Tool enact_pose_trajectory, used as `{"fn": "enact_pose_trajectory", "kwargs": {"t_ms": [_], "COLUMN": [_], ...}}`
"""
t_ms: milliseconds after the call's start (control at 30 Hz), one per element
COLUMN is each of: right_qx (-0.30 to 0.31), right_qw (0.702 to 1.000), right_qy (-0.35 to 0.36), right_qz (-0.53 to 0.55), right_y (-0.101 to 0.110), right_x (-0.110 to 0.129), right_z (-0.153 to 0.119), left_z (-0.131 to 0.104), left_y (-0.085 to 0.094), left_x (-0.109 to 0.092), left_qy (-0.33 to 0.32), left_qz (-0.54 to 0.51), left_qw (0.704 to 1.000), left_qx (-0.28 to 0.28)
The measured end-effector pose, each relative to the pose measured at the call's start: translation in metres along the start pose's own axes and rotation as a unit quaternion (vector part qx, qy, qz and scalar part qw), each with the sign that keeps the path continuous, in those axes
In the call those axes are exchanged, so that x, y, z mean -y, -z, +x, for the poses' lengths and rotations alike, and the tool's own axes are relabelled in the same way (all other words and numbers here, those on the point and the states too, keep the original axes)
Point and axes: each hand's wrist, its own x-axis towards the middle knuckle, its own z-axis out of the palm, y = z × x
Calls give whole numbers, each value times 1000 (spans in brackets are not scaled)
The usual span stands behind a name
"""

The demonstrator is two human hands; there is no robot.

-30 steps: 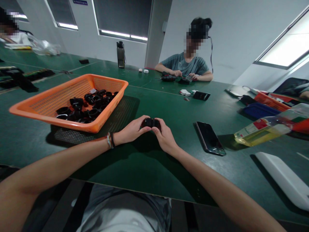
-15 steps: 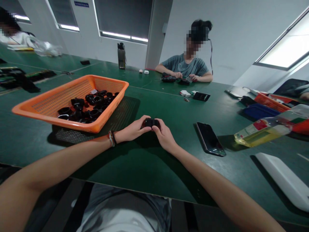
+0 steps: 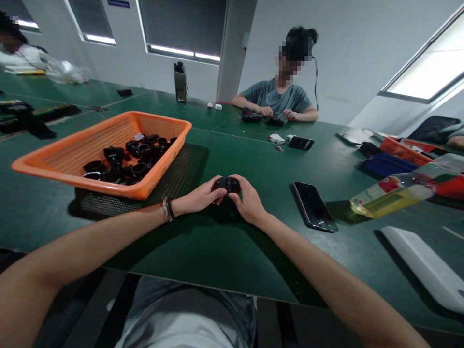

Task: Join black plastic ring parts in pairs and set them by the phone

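Observation:
Between my two hands is a small black ring-shaped part (image 3: pixel 228 184), held a little above the green table (image 3: pixel 224 256). My left hand (image 3: pixel 207 194) grips its left end, thumb in front and fingers partly hidden behind. Around the right end my right hand (image 3: pixel 247 198) is closed, the thumb pressed near the middle of the part. To the left stands an orange plastic basket (image 3: pixel 145 188) with several similar black ring-shaped parts (image 3: pixel 139 154) inside.
A smartphone (image 3: pixel 314 207) lies right of my hands. Beyond it are a tilted bottle of yellow liquid (image 3: pixel 393 193) and a white block-like object (image 3: pixel 422 266). Across the table a person (image 3: pixel 281 99) handles something beside a power drill (image 3: pixel 251 117). A dark water bottle (image 3: pixel 180 83) stands at the back.
My fingers have shifted slightly around the black part, and more of its right end shows. The whole view has moved a little.

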Motion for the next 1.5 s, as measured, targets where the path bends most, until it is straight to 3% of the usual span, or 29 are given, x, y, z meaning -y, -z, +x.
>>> {"fn": "enact_pose_trajectory", "kwargs": {"t_ms": [267, 467, 1133, 1333, 1500], "right_qx": [-43, -47, -33, -24, -26], "right_qw": [995, 992, 959, 956, 988], "right_qy": [-70, -92, -190, -214, -117], "right_qz": [53, 77, 206, 197, 95], "right_y": [-1, -1, -6, -8, -2], "right_x": [19, 25, 33, 28, 14], "right_z": [-5, -5, -8, -7, -1], "left_z": [-6, -9, -8, -4, 1], "left_y": [-8, -6, 2, 0, -3], "left_x": [-6, -8, -7, -2, 6], "left_qy": [-28, -58, -94, -84, -33], "left_qz": [-8, 61, 217, 145, -27], "left_qw": [998, 993, 967, 983, 999], "left_qx": [-57, -80, -90, -80, -20]}}
